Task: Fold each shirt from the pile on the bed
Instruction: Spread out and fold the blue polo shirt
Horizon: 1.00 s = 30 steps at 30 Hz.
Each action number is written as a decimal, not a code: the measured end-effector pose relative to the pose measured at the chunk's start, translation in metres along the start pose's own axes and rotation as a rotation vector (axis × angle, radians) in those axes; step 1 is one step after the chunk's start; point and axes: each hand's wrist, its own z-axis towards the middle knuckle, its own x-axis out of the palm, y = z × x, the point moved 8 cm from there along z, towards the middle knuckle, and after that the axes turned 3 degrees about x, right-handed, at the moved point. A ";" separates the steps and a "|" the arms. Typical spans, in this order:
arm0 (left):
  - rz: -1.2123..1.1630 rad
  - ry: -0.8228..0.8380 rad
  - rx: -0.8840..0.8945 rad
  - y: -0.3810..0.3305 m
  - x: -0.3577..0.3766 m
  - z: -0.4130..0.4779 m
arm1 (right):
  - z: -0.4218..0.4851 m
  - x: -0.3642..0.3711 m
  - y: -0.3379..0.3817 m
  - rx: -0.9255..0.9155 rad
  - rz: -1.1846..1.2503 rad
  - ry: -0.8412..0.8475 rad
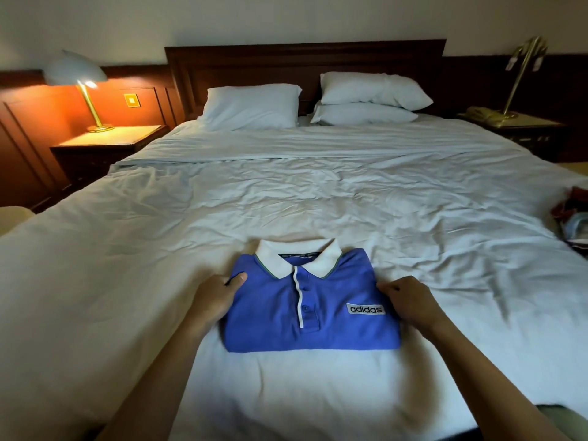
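A blue polo shirt with a white collar and an adidas patch lies folded into a neat rectangle, front up, on the white bed sheet near the foot of the bed. My left hand grips its left edge, thumb on top of the fabric. My right hand holds the right edge with curled fingers. A pile of other clothes, red and light blue, sits at the bed's far right edge, partly cut off by the frame.
Pillows lie against the dark wooden headboard. A nightstand with a lit lamp stands at the left. Another nightstand with a brass lamp and a phone stands at the right. Wrinkled sheet stretches between the shirt and the pillows.
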 end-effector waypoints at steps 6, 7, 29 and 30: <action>0.022 -0.071 0.027 0.002 -0.007 -0.015 | -0.027 -0.011 0.020 -0.090 -0.218 -0.099; 0.033 -0.079 0.037 0.002 -0.004 -0.017 | -0.028 -0.003 0.019 -0.084 -0.250 -0.085; 0.181 -0.143 -0.013 0.012 0.000 -0.039 | -0.032 0.013 -0.006 0.089 0.107 0.000; 0.200 -0.127 -0.006 0.013 0.000 -0.039 | -0.033 0.010 -0.005 0.075 0.048 -0.007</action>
